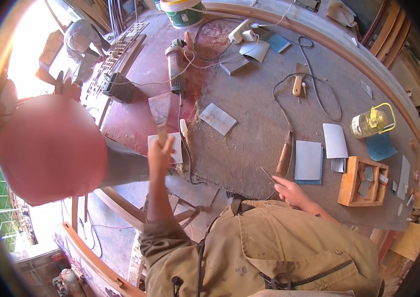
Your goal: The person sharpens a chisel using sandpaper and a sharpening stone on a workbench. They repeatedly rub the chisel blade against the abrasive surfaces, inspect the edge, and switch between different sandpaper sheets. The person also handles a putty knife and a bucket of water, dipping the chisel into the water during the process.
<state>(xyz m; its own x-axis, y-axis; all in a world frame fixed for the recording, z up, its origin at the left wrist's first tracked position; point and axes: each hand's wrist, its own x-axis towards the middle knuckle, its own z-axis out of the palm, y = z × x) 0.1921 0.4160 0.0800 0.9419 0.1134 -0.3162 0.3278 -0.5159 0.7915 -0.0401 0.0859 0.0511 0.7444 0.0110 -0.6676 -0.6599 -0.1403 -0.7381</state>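
Note:
My left hand point(159, 154) is closed round the handle of a putty knife point(159, 110), its broad blade pointing away from me. Beneath that hand lies a pale square sheet point(176, 148), with a small white-handled tool point(184, 129) beside it. At the table's near edge, my right hand point(293, 194) grips a thin, dark, pointed tool point(268, 174); its exact kind is unclear. Just beyond its tip rests a corded tool with a wooden handle point(283, 157). Grey-and-blue sheets point(308, 161), apparently sandpaper, lie right of it.
An angle grinder point(175, 69), a black box point(118, 88), a power strip point(241, 31) and a green bucket point(183, 14) stand farther back. At right are a yellow-lidded bottle point(368, 123) and wooden box point(363, 182). A person in red point(51, 148) is close left; another point(82, 39) bends behind.

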